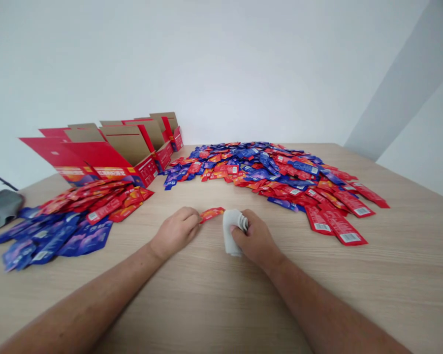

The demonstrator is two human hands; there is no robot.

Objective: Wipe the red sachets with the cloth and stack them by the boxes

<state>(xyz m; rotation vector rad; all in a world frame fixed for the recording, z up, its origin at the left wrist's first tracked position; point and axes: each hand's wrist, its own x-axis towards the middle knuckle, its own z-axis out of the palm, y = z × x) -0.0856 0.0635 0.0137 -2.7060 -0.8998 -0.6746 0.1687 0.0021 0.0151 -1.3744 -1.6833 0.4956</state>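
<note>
The left hand (175, 232) pinches the end of a red sachet (211, 214) lying between the hands. The right hand (256, 238) grips a folded white cloth (232, 231) just beside it.

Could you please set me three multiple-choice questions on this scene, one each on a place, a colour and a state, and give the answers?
1. Where is the white cloth?
A. In the right hand
B. On the floor
C. On a shelf

2. What colour is the sachet at the fingers of the left hand?
A. Green
B. Red and orange
C. Plain white

3. What state are the cartons in?
A. Taped shut
B. Wrapped in film
C. Flaps open

Answers:
1. A, since the right hand's fingers grip the cloth above the table.
2. B, since its wrapper shows red and orange.
3. C, since their flaps stand open, showing bare cardboard.
</note>
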